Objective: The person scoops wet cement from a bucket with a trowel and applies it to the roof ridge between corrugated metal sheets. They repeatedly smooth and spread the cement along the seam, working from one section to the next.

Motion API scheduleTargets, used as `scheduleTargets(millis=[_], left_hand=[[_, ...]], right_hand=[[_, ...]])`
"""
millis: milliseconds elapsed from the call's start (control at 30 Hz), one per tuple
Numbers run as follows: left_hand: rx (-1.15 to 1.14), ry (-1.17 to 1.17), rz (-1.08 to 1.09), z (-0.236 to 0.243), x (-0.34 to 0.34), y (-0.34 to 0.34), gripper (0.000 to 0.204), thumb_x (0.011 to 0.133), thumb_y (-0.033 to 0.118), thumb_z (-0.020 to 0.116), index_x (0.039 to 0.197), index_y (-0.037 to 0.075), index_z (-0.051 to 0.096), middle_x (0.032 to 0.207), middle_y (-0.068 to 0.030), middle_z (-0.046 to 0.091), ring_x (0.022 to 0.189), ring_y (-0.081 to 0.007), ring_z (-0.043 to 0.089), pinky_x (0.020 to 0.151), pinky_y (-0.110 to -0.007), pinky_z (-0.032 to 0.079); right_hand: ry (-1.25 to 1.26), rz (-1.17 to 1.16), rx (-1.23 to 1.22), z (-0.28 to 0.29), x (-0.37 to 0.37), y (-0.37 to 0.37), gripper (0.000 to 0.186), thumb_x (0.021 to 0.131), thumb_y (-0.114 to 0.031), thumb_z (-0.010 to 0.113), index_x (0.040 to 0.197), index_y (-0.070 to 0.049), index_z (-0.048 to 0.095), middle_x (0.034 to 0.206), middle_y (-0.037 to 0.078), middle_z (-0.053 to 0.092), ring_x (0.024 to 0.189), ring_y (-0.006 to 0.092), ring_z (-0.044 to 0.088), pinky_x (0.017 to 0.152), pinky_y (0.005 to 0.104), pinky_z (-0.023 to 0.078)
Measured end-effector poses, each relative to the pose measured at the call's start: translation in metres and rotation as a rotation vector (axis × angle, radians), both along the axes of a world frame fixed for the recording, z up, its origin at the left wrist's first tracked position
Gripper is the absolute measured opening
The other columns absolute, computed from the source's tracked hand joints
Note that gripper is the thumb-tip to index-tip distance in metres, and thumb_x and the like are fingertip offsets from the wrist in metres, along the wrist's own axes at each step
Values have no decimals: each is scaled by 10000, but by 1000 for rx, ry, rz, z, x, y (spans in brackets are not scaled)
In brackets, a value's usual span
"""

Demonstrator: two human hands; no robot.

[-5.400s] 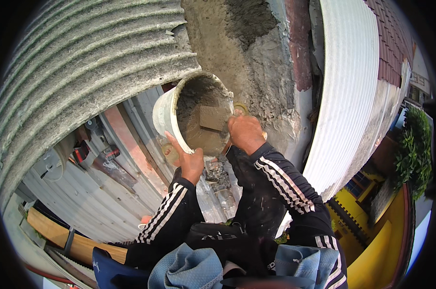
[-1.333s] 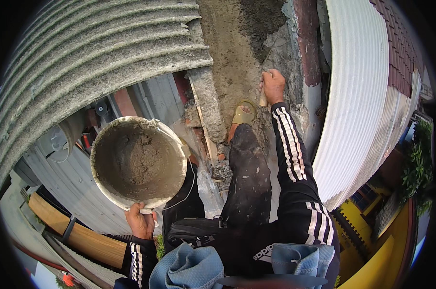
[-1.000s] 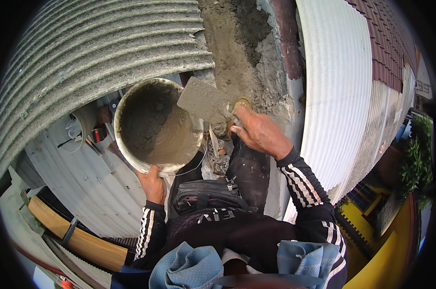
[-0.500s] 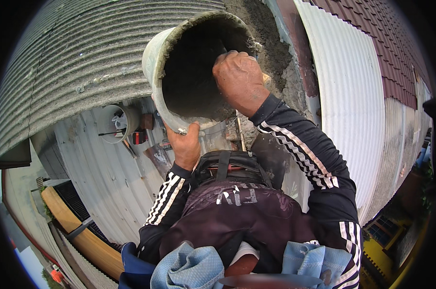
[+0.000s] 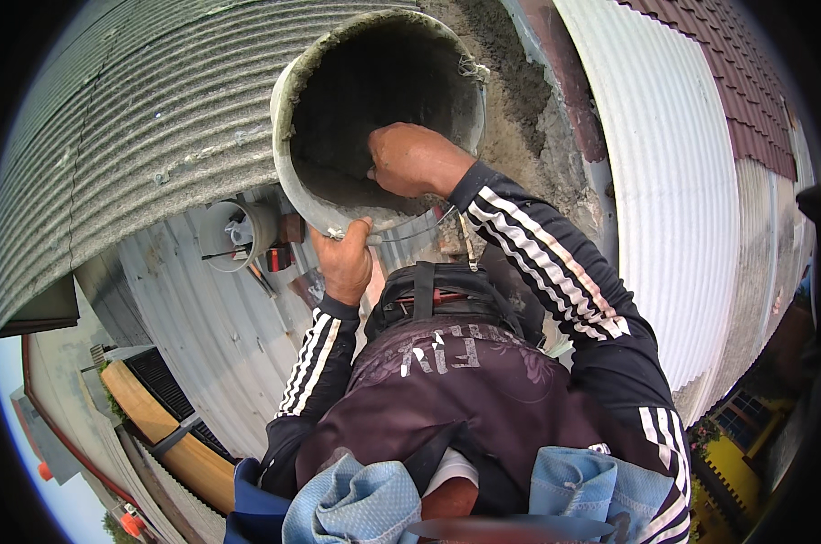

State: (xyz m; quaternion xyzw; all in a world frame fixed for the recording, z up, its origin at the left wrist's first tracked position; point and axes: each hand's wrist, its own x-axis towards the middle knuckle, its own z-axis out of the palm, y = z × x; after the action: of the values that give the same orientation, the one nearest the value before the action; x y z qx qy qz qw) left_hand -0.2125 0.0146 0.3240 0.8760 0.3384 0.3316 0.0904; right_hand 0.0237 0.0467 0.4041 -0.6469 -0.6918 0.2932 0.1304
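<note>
A large pale bucket (image 5: 318, 205), crusted with grey mortar, is tilted with its wide mouth toward me. My left hand (image 5: 345, 263) grips its near rim, where the wire handle's light grip also lies. Inside the mouth, my right hand (image 5: 417, 161) is closed, with the palm turned away. Whatever its fingers hold is hidden by the hand and the bucket's dark interior. Rough wet-looking mortar (image 5: 501, 82) lies along the ledge beyond the bucket's right side.
Grey corrugated roofing (image 5: 165, 109) spreads at the left, above metal sheeting (image 5: 206, 317). A smaller bucket (image 5: 263, 227) with tools stands there. At the right are a white corrugated sheet (image 5: 655, 163) and maroon roof tiles (image 5: 700, 54). A black bag (image 5: 446, 295) sits at my waist.
My right hand has moved left and lower within the bucket's mouth, and its wrist has turned. My left hand keeps its grip on the rim. The whole view has shifted slightly.
</note>
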Motion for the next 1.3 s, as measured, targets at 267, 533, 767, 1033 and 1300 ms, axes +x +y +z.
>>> scheduleTargets(millis=[267, 533, 767, 1033, 1300], left_hand=[[-426, -444, -1, 13, 19, -3, 461, 900, -77, 692, 1340, -63, 557, 1319, -140, 591, 1123, -218, 629, 997, -352, 520], [-427, -575, -22, 32, 43, -5, 677, 900, -69, 657, 1528, -49, 406, 1294, -114, 605, 1113, -190, 620, 1009, -317, 508], [-489, -568, -44, 24, 43, 0, 738, 901, -70, 650, 1580, -50, 361, 1312, -121, 599, 1115, -194, 620, 1012, -314, 506], [-540, -591, -34, 25, 47, 3, 788, 866, -71, 657, 1592, -43, 352, 1343, -142, 592, 1159, -227, 613, 1052, -357, 497], [-743, -740, -81, 6, 46, 11, 966, 817, -98, 629, 1688, -10, 222, 1572, -188, 452, 1407, -283, 492, 1207, -390, 381]], right_hand=[[-250, -114, 467, 16, 0, -43, 244, 867, -173, 728, 1001, 31, 729, 996, 261, 717, 898, 419, 748, 809, 472, 614], [-757, -227, 727, 34, 33, -11, 266, 789, -169, 802, 998, -13, 754, 1002, 166, 689, 890, 299, 734, 689, 396, 621], [-625, -68, 737, 30, 53, -31, 229, 858, -65, 700, 1049, 61, 683, 917, 218, 710, 822, 369, 774, 676, 421, 634], [-582, 69, 307, 21, 14, -48, 262, 836, -140, 729, 976, 82, 729, 917, 212, 720, 942, 339, 761, 763, 397, 632], [-441, -172, 306, 24, 22, -46, 172, 913, -73, 602, 1005, 69, 633, 967, 263, 707, 843, 389, 732, 752, 464, 600]])
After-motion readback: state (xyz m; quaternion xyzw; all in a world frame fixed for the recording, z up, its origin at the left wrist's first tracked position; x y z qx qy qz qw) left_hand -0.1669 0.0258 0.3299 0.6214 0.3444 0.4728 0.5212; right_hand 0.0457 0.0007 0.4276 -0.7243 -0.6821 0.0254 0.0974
